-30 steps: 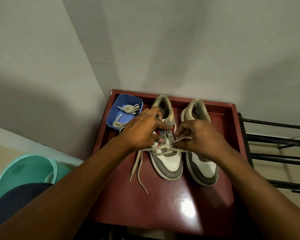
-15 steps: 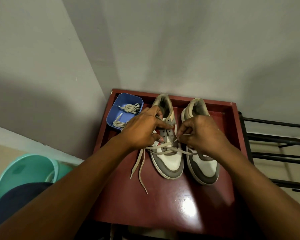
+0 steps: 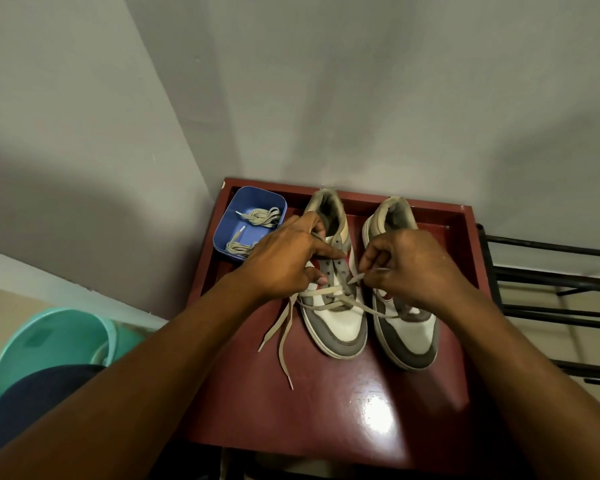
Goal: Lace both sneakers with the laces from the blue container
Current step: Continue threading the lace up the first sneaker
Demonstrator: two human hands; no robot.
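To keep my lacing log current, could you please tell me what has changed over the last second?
The right hand rose slightly, bringing the lace tip it pinches up toward the eyelets of the left sneaker; the slack behind now droops across the right sneaker. The left hand keeps gripping the left sneaker; both sneakers, the blue container and the loose lace end are unchanged.

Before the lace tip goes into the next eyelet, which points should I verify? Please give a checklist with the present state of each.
1. Right hand pinches the lace tip: ok.
2. Left hand steadies the left sneaker: ok.
3. Open eyelets in view: ok.
4. Free lace end lies loose on the table: ok.
5. Lace flat, untwisted at the crossing: cannot tell.
6. Second lace in the blue container: ok.
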